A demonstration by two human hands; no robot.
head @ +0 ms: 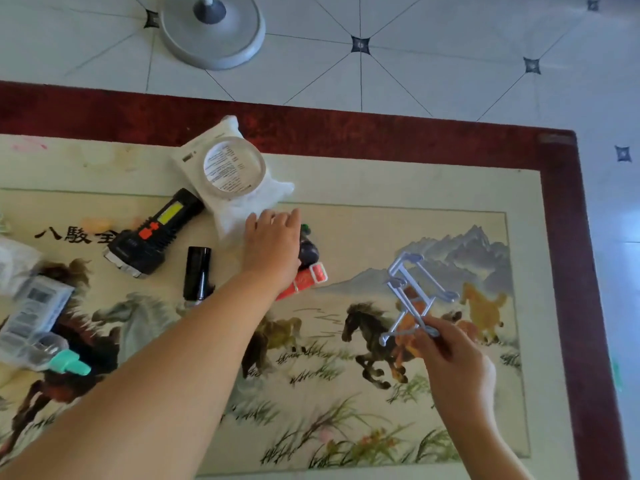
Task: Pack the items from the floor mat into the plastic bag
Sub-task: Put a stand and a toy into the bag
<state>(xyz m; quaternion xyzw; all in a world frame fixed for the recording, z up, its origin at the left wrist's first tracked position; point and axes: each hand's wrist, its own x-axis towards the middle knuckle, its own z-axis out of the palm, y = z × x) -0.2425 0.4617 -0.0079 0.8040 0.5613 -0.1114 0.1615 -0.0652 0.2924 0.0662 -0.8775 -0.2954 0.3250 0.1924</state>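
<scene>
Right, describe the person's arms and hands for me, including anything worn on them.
Both forearms are bare, with no sleeve in view on either. The left hand and the right hand are ungloved. No ring, watch, bracelet or marking shows on them.

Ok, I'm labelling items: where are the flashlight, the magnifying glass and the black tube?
flashlight (154,237), head view, its body.
magnifying glass (232,168), head view, its lens.
black tube (197,268), head view, its middle.
</scene>
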